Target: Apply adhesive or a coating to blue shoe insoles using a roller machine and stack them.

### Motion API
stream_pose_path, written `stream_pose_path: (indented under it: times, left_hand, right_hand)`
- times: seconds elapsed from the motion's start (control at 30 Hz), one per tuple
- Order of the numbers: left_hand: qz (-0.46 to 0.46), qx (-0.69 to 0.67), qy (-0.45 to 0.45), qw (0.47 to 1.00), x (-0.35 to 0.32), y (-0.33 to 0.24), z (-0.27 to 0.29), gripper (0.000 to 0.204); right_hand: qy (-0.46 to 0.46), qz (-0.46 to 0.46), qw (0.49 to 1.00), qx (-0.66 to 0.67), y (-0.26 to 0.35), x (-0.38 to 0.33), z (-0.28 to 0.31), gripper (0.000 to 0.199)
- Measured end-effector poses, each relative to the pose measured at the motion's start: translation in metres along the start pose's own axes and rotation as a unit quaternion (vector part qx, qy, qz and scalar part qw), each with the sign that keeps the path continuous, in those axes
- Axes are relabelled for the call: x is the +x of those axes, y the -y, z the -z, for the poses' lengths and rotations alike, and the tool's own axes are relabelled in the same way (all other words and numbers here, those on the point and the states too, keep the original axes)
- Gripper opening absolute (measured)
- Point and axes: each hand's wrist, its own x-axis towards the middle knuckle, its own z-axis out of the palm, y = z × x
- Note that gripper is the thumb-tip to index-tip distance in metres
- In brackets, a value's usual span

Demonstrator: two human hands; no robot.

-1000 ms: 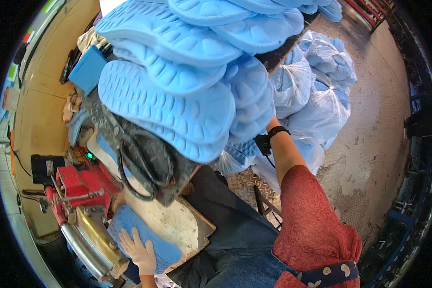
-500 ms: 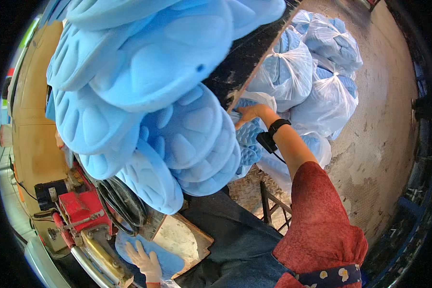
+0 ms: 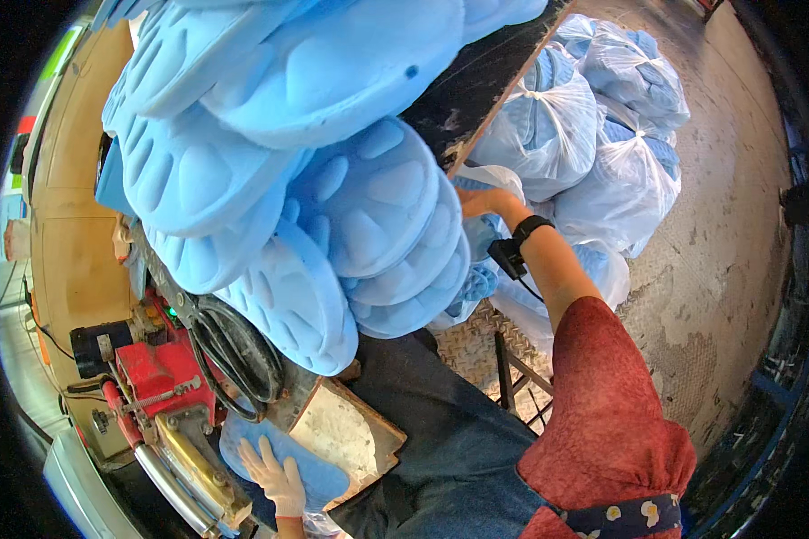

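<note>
Head view, one moment.

Count: about seven pale blue foam soles (image 3: 333,171) are seen stacked in an overlapping pile at upper centre, tread sides showing; the exact number cannot be told, as the pile runs past the top edge. One further blue sole (image 3: 319,467) lies flat at lower left. At least four clear plastic bags (image 3: 602,135), knotted at the top and filled with more blue pieces, are heaped on the concrete floor (image 3: 728,269) at upper right. One red machine (image 3: 157,373) with a brass-coloured roller (image 3: 189,467) stands at lower left, with black cable loops (image 3: 238,355) beside it. One worn square board (image 3: 346,431) lies next to the flat sole.

Labels and signs: none legible; a green strip and a red patch are noted at the far left rim, too small to identify.

Hands: the left hand (image 3: 277,476) is laid flat, fingers spread wide, on the flat blue sole, pressing on its near end, just beside the roller. Nothing is gripped by it. The right hand (image 3: 478,202) is reached out to the far side of the pile, at the mouth of a bag; its fingers are hidden behind the soles, so whether it is closed on anything cannot be told. A black wristband (image 3: 526,232) is worn on that arm, and a red sleeve (image 3: 602,404) covers the upper arm.
</note>
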Motion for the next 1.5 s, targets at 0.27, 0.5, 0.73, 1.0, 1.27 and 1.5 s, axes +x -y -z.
stream_pose_path:
  times: [0.27, 0.5, 0.73, 1.0, 1.27, 1.5]
  left_hand:
    - [0.015, -0.006, -0.021, 1.0, -0.01, 0.003, 0.005, 0.06]
    - [-0.003, -0.034, -0.078, 0.996, -0.011, 0.009, 0.004, 0.058]
    - [-0.242, -0.267, -0.257, 0.897, -0.022, -0.108, 0.092, 0.092]
    - [-0.442, -0.186, 0.004, 0.878, -0.009, -0.199, 0.116, 0.114]
    - [-0.447, -0.156, -0.071, 0.878, -0.043, -0.188, 0.089, 0.105]
    - [-0.343, -0.376, -0.077, 0.858, -0.036, -0.15, 0.122, 0.099]
  right_hand:
    - [-0.095, 0.119, 0.968, 0.199, 0.045, -0.087, 0.046, 0.106]
    - [-0.178, 0.126, 0.92, 0.325, 0.117, -0.259, -0.008, 0.108]
    - [-0.212, 0.14, 0.927, 0.276, 0.182, -0.367, -0.138, 0.122]
    - [-0.069, 0.241, 0.929, -0.273, 0.265, -0.407, -0.221, 0.094]
    - [-0.137, 0.154, 0.958, 0.201, 0.181, -0.406, -0.202, 0.077]
    - [-0.094, 0.147, 0.938, 0.3, 0.241, -0.427, -0.175, 0.063]
